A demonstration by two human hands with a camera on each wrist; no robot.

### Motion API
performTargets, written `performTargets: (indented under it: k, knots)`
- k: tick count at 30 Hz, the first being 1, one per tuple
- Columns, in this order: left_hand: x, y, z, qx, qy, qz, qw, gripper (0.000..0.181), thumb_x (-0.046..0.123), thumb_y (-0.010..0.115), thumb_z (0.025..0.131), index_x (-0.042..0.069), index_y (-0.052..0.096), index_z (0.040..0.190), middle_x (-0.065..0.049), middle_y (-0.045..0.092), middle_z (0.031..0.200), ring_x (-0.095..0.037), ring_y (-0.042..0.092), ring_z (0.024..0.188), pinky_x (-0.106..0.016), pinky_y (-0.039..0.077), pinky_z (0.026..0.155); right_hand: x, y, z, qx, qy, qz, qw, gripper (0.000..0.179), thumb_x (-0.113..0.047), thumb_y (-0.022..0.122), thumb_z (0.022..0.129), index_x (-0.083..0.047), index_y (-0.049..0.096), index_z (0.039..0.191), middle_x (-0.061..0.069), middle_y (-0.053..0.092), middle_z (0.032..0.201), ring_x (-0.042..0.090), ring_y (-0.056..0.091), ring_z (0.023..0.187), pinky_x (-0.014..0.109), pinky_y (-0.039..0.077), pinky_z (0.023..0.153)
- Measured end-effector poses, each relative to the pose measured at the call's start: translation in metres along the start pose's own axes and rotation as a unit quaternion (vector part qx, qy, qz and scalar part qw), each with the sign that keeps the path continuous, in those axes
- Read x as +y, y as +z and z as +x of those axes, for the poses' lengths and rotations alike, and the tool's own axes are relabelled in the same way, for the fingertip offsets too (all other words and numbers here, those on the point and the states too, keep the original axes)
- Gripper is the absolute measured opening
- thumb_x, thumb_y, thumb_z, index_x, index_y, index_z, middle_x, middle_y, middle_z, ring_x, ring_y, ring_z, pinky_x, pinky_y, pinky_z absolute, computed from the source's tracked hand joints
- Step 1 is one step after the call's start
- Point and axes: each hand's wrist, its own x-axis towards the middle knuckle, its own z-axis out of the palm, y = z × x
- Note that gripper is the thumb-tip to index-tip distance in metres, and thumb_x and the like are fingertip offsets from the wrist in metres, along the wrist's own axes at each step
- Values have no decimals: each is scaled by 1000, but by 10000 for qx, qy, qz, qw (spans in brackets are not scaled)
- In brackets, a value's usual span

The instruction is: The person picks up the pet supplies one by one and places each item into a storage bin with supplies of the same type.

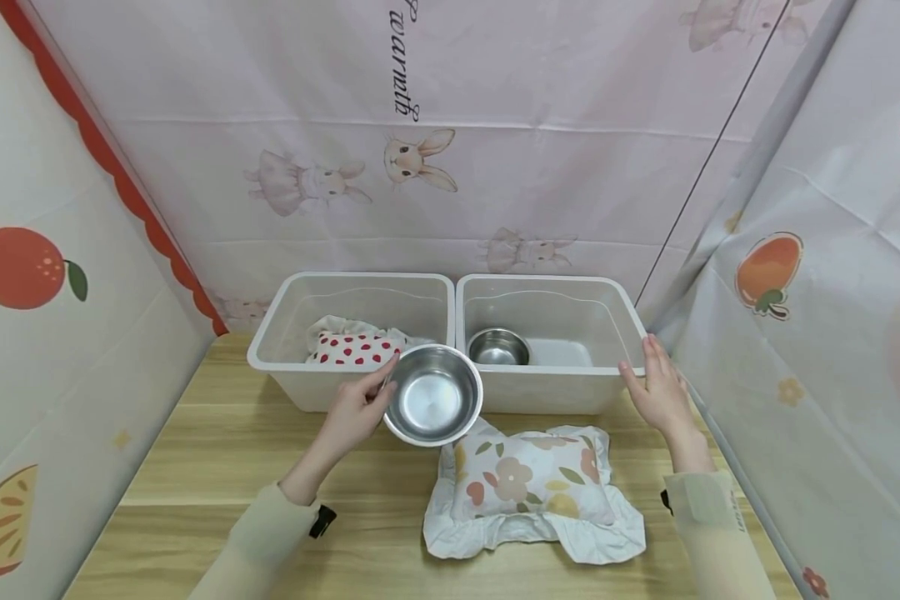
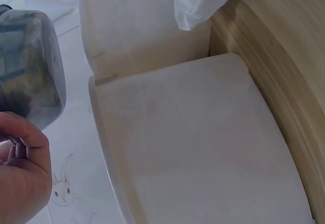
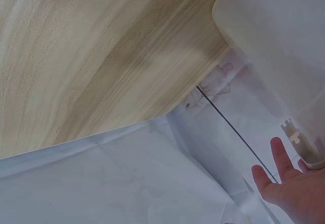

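Left hand point(image 1: 356, 412) pinches the rim of a steel bowl point(image 1: 432, 400) between thumb and fingers, while the right hand point(image 1: 660, 396), well apart from it, rests with fingers straight and spread on the front right corner of the right bin point(image 1: 555, 393). In the head view the bowl overlaps the front edges of both bins where they meet, its right part over the right bin and its left part over the left bin point(image 1: 292, 387); the left wrist view shows it held up at rim height. Both white bins stand side by side on the wooden table point(image 1: 195, 483), their front walls between the person and what lies inside. A red-spotted pillow point(image 1: 352, 348) lies in the left bin, and a second bowl point(image 1: 499, 347) stands at the left end of the right bin. Nearer the person, a flowered pillow point(image 1: 536, 483) with a white frill lies before the right bin, its far left corner partly covered by the bowl in the head view. Printed cloth point(image 1: 495, 92) hangs behind the bins and along both sides of the table. The bowl's mouth faces up toward the head camera, its base the table side; its rim is round, while the flowered pillow's long axis runs left to right.
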Motion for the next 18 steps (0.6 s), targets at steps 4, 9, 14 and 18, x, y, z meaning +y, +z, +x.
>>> performTargets:
  k: [4,9,14,18]
  knots:
    - [2,2,4,-52,-151,-67,9998,41,1,60,93,-4,55,134,9,38,53,0,32,46,-22,32,43,1,1,0,25,-12,3,10000,76,-47,36,103,5,14,153,24,10,160,51,15,142,74,12,104]
    - [5,5,9,-101,-298,-267,9991,42,3,59,95,-3,54,136,7,37,53,-1,33,47,-21,31,43,1,1,0,33,-3,15,10000,76,-47,36,103,5,14,153,24,10,160,51,15,141,73,11,104]
    - [6,8,14,-153,-495,-415,9978,42,4,58,96,-1,53,137,5,38,54,-3,34,47,-21,32,44,0,1,0,64,-5,-18,10000,75,-47,36,103,5,15,153,25,12,159,52,17,141,73,13,103]
    - [7,10,18,-202,-651,-579,9960,42,4,57,97,0,52,138,2,43,53,-6,39,46,-20,35,44,0,1,0,69,7,-36,10000,75,-47,36,103,5,15,153,25,12,159,52,18,140,74,13,103]
